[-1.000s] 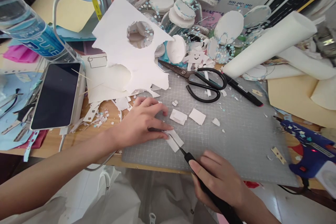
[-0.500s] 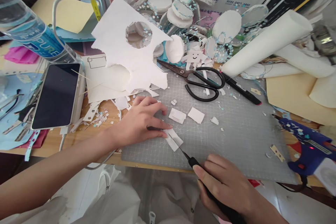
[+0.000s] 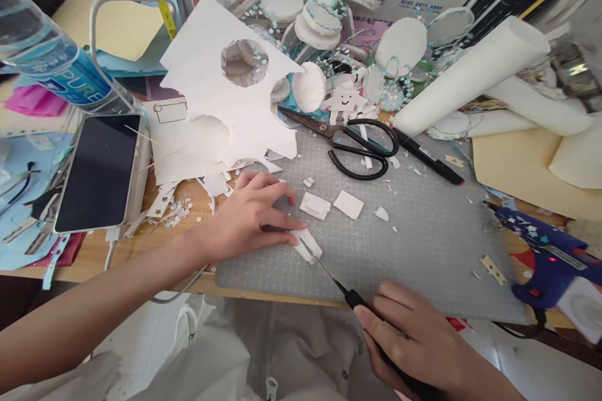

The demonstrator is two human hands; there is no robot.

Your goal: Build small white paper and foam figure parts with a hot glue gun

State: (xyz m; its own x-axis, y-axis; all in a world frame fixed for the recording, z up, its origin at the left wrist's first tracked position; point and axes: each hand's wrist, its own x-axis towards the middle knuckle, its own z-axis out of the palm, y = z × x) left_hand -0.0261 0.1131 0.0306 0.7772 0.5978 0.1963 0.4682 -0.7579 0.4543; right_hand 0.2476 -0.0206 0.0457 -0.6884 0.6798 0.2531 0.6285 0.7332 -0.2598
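My left hand [image 3: 258, 212] lies over the grey cutting mat [image 3: 414, 250], with thumb and index finger pressing down on the near-left end of a small white foam piece [image 3: 306, 244]. A dark slit runs lengthwise through this piece. My right hand [image 3: 407, 332] grips a black-handled cutter [image 3: 356, 302] with a long, thin metal tip. That tip reaches the slit's lower right end. Just beyond the left fingertips lie a foam rectangle with a smaller piece on top [image 3: 315, 205] and a plain foam rectangle [image 3: 348, 205].
Black-handled scissors [image 3: 364, 144] lie behind the pieces, near a black pen [image 3: 427, 158]. A cut-out white sheet [image 3: 244, 100] rests at the back left. At left stand a phone [image 3: 98, 169] and water bottle [image 3: 56, 56]. A blue glue gun [image 3: 540, 244] sits far right.
My right hand has drawn the cutter slightly right and towards me, so more of its thin tip shows. My left hand keeps its place on the foam piece.
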